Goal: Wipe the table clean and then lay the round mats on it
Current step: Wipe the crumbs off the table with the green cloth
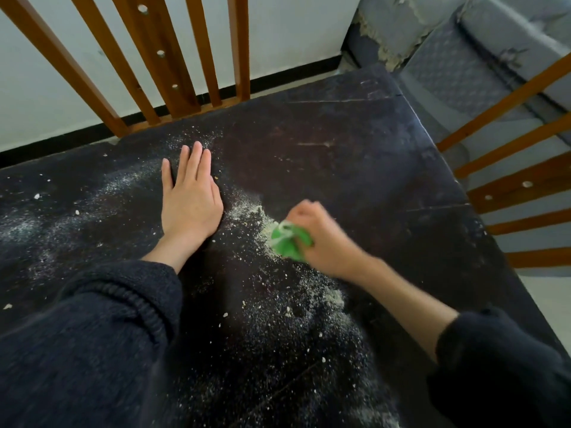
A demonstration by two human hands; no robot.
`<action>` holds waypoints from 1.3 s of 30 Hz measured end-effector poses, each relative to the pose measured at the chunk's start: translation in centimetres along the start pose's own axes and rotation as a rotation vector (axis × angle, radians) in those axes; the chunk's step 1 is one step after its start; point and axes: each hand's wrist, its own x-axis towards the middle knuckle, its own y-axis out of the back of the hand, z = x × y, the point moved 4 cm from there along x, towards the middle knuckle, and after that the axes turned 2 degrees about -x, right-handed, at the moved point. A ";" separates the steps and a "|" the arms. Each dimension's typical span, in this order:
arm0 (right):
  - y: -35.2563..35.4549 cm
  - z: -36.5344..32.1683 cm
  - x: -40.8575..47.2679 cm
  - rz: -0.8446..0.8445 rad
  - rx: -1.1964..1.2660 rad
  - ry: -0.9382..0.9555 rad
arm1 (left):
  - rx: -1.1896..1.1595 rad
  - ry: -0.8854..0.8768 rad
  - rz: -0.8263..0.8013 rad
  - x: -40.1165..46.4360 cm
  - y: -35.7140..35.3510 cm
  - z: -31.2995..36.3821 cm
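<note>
Table (355, 168): one green cloth (290, 242), two hands, two chairs.

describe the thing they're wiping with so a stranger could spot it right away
On the dark table, follow the pale crumbs to the right hand. Bunched in its grip is a green cloth, the only bright green thing in view.
</note>
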 end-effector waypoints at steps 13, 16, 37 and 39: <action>7.0 5.2 4.5 0.373 -0.080 -0.420 | 0.003 -0.037 -0.045 -1.1 -0.2 -0.1; 2.8 0.9 4.6 0.241 -0.129 -0.165 | 0.014 -0.037 -0.083 -2.7 0.0 -0.5; -2.0 -2.8 -6.4 -0.004 -0.008 -0.068 | 0.074 0.039 -0.089 -13.0 -0.1 0.2; -4.8 -4.2 -8.6 -0.151 0.056 -0.081 | 0.071 0.040 -0.094 -13.0 -0.1 0.1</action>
